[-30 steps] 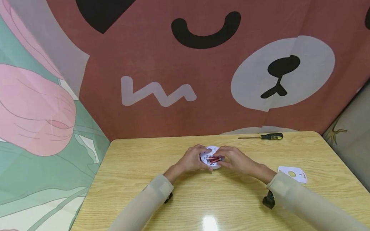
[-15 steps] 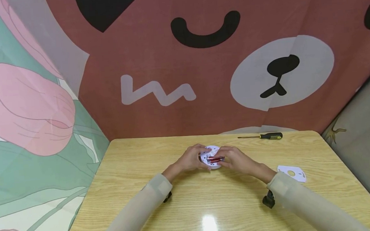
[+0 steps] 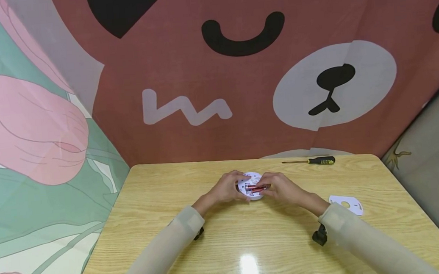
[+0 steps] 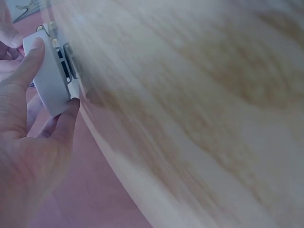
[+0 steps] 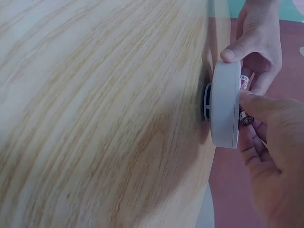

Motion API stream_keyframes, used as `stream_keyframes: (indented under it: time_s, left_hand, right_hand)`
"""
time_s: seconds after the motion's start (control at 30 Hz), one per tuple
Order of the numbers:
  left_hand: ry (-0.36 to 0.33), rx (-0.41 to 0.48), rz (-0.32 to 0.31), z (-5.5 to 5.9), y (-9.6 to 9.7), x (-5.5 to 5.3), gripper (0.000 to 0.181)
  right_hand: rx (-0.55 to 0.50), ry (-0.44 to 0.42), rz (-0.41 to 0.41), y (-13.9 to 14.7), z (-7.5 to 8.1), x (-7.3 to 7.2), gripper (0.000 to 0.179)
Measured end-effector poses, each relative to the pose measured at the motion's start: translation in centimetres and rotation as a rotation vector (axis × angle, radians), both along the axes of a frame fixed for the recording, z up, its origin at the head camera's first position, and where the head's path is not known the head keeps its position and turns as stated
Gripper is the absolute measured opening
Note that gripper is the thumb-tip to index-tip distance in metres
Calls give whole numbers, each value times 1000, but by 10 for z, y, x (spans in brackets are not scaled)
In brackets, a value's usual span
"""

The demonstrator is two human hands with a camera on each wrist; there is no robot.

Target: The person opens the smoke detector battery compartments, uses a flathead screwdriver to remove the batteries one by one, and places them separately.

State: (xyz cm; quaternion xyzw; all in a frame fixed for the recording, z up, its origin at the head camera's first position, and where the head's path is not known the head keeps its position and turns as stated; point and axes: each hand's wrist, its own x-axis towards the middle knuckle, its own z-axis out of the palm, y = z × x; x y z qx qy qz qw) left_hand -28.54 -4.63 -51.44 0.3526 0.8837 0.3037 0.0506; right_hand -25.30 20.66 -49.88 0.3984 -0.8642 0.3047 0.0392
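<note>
A round white smoke detector [image 3: 254, 179] stands near the middle of the table, its back upward. In the right wrist view its white body [image 5: 224, 107] has a black vented part against the wood. My left hand [image 3: 227, 188] grips the rim from the left, thumb on top. With thumb and fingers my right hand [image 3: 282, 188] pinches a red battery [image 5: 246, 118] at the detector's back, the battery's end tilted out. Another red battery [image 5: 244, 81] shows beside it. Part of the battery compartment is hidden behind the right fingers.
A black-and-yellow screwdriver [image 3: 322, 161] lies near the table's back edge. To the right, beside the right sleeve, lies a white mounting plate [image 3: 352, 205] with a round hole. Printed cloth [image 3: 189, 143] hangs behind the table [image 3: 161, 183].
The red batteries sit at a different angle in the compartment, and my right fingers have shifted slightly with them. My left hand keeps its grip on the smoke detector.
</note>
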Motion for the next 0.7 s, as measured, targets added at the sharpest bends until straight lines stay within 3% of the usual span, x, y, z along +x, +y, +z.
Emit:
stream_keyframes:
  time_s: [0.37, 0.7]
  left_hand:
    - [-28, -18, 12, 1, 0, 0, 82]
    - [-55, -28, 23, 2, 1, -1, 83]
  right_hand:
    - [-22, -74, -25, 6, -4, -6, 24]
    - [-8, -88, 31, 7, 1, -10, 18]
